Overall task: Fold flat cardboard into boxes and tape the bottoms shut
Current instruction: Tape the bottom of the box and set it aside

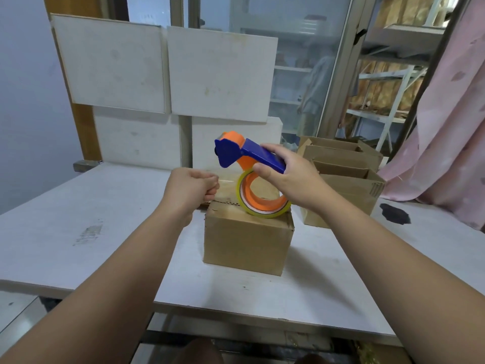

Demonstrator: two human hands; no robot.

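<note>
A: White counter [105, 200], white panels [217, 72] standing behind, pink curtain [451, 127] at right. Where's the box [246, 243]?
B: Mid-counter, closed side up, under both hands. Some open boxes [349, 185] just behind it, right.
A: And the right grip [291, 179]?
B: Curled round the blue handle of the dispenser [252, 153], held over the box. The tape roll [262, 208] is low over the box top; contact, cannot tell.
A: And the left grip [191, 187]?
B: Fisted, pinching the tape end [225, 181] drawn out from the roll, above the box's far left corner.
</note>
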